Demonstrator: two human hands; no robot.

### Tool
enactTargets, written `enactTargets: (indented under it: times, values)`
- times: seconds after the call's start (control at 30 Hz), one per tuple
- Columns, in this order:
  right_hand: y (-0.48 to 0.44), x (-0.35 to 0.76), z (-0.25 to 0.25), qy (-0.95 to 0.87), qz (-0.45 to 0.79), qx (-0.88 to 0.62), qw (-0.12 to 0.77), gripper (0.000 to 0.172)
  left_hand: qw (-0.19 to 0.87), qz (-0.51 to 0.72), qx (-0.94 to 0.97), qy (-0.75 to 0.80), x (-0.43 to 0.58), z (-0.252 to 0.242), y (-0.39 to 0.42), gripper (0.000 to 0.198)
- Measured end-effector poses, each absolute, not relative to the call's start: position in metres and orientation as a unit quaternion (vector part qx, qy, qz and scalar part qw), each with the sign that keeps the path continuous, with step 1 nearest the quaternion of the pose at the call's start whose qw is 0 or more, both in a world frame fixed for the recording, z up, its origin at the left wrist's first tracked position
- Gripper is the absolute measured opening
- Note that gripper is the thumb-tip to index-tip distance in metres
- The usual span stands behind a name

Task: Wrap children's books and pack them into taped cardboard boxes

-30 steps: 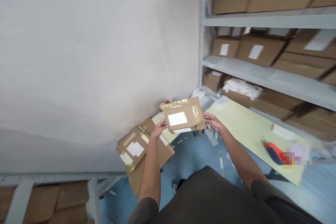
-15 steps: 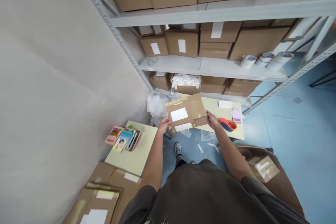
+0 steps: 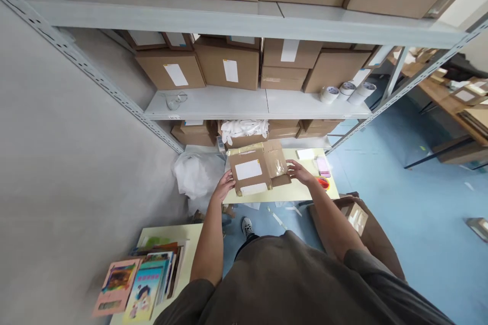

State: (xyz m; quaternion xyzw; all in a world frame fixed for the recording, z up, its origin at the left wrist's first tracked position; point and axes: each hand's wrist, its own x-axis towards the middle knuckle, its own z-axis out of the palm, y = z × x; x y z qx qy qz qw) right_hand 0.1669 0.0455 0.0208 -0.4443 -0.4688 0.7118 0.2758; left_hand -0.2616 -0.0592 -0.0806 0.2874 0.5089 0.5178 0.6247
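A flattened cardboard box (image 3: 266,166) with white labels and strips of tape lies over the pale yellow table (image 3: 292,194) in front of me. At its left edge, my left hand (image 3: 225,184) grips the cardboard between fingers and thumb. My right hand (image 3: 299,170) holds the opposite edge, beside a flap with shiny clear tape. Close to my right wrist is a red-orange tape dispenser (image 3: 323,183), partly hidden by the arm. Behind it lie a pink pad (image 3: 323,164) and a white block (image 3: 305,154).
Metal shelving (image 3: 213,101) ahead carries cardboard boxes and tape rolls (image 3: 329,94). White plastic wrap (image 3: 196,172) is bundled by the wall. Books (image 3: 145,284) are stacked on a side table at lower left. An open carton (image 3: 381,244) stands to my right.
My view has turned and shifted, so the shelves look larger and the books nearer. Both hands keep the flattened box, which now sits lower over the table and is slightly less tilted.
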Motion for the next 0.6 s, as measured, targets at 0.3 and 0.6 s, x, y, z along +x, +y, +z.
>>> enactTargets:
  times: [0.3,0.6]
  values:
    - [0.051,0.151,0.007,-0.44,0.684,-0.508,0.283,0.062,0.662,0.491,0.282,0.492,-0.281,-0.092,-0.02,0.094]
    - [0.069,0.174,-0.031,-0.454,0.626,-0.55,0.314,0.054,0.6,0.48,0.28,0.575,-0.238,-0.09,0.003,0.084]
